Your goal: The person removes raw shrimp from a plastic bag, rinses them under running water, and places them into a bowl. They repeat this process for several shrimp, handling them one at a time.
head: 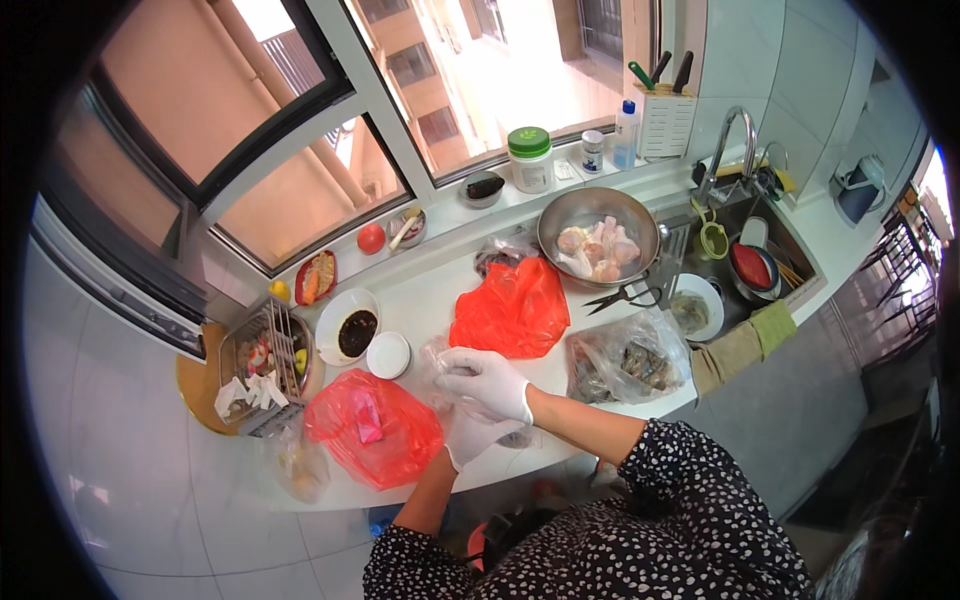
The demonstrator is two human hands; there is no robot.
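Note:
Both my hands wear white gloves and meet over the front of the white counter. My right hand (484, 382) grips part of a clear plastic bag (431, 367). Below it, my left hand (478, 437) is partly covered, its fingers against the same clear plastic. Left of them lies a red plastic bag (375, 427) with a pink packet inside. Another red plastic bag (514, 307) lies behind my hands. To the right sits a clear bag of what looks like shrimp (626, 360). A steel bowl (598, 236) behind holds raw chicken drumsticks, with black scissors (624, 298) near its rim.
A white bowl of dark sauce (349, 328) and a white round lid (388, 355) stand at the left, beside a wire basket (266, 360). The sink (796, 251) holds dishes under a tap (731, 154). Jars, a tomato (370, 238) and a knife block (665, 124) line the sill.

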